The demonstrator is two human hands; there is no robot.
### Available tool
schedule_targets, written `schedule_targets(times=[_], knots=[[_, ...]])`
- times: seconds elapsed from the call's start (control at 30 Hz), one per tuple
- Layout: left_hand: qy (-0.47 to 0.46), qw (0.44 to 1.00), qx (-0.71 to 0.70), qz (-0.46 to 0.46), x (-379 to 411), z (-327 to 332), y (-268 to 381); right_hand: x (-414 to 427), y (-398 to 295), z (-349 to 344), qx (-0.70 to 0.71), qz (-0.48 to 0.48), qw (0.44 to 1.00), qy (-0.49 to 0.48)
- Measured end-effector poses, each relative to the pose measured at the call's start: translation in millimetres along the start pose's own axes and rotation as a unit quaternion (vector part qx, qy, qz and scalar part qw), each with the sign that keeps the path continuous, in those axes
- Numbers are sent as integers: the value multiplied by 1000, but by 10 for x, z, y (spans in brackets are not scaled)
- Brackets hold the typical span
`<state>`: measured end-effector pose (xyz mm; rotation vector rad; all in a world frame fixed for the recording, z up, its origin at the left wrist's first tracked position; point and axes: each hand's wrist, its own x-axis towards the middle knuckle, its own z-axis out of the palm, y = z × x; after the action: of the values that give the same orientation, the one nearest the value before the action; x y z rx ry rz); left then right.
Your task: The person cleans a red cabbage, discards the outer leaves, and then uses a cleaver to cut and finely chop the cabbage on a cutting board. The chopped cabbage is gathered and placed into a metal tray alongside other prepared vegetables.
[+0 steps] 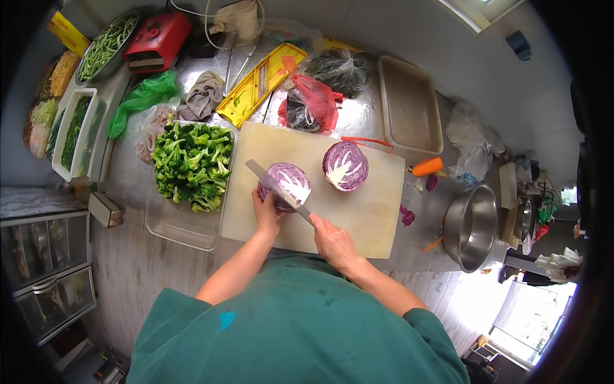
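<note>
A halved red cabbage rests on the white cutting board, its pale core side partly showing. My left hand grips this half from its near left side. In my right hand is the handle of a kitchen knife, whose blade slants across the cabbage toward the upper left. The picture does not settle whether the edge has entered the leaves. Farther right on the board, a second red cabbage half shows its purple and white cut face.
Left of the board, broccoli florets fill much of a clear tray. Beyond it lie a yellow mandoline slicer and a red plastic bag. On the right are a carrot piece, a steel bowl and a shallow tray.
</note>
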<state>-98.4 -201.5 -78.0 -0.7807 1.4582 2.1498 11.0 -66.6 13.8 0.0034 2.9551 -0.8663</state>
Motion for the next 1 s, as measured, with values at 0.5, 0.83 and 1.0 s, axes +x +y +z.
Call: schedule_targets(times=[0.5,0.83,1.0], knots=[[-88,987,30,-128,526,-120,253,273,-172,66,-4,-26,999,27],[-70,983,50,-161,434,-27,533,515,-213,2,-11,-17,1000,-18],[-58,983,68,-160,445,-46,494,646,-205,15,-20,-19,999,-43]])
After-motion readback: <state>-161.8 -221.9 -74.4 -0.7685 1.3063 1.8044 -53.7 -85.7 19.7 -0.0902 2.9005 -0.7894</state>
